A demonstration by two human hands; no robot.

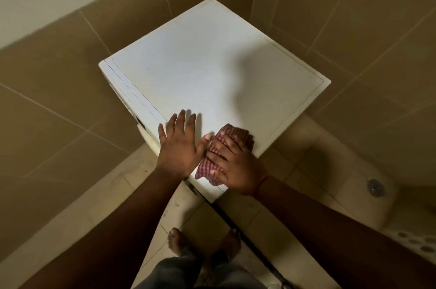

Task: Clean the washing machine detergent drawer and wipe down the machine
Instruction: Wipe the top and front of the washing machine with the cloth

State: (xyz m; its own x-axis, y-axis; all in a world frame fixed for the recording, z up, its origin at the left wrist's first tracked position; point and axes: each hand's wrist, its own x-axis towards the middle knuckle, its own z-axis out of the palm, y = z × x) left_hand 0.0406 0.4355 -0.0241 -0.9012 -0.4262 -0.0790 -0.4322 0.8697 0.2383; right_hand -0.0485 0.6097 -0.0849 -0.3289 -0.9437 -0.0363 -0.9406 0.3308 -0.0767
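**Both hands on the washer top, cloth under the right**

Head view: the washer [200, 71] stands in a tiled corner, seen from above, its flat white top taking up the middle of the picture. A shadow falls across the right part of the top. The left hand [179, 145] lies flat on the near left edge of the top, fingers straight and spread, grip released, holding nothing. Just beside it, touching at the thumb, the right hand [233, 163] presses a red-checked cloth [226, 145] onto the near corner of the top; the fingers are spread over the cloth, with folds showing between them and beyond the fingertips. The detergent drawer cannot be made out from this angle; only a sliver of the front panel shows below the left edge.

Brown wall tiles [354, 29] surround the washer on both sides. The floor [271, 206] is pale tile, with a round drain [375, 187] at the right. The person's bare feet [179, 244] stand on the floor below the washer.
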